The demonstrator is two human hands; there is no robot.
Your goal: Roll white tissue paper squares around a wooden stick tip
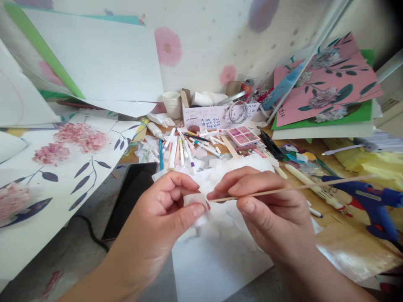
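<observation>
Between the thumb and fingers of my left hand [170,205] is a small piece of thin white tissue paper [192,199]. My right hand [267,205] pinches a long thin wooden stick [283,190], which slants up to the right. The stick's near tip lies close to the edge of the tissue; whether they touch, I cannot tell. Below both hands, a white sheet of paper [217,268] lies with more crumpled tissue on it.
Several markers [189,151] and paper scraps lie behind my hands, with a pink palette [243,136] beside them. A blue glue gun [368,197] rests at right. A dark tablet-like slab [130,201] and a flower picture [88,167] are at left. A white cup [172,105] stands behind.
</observation>
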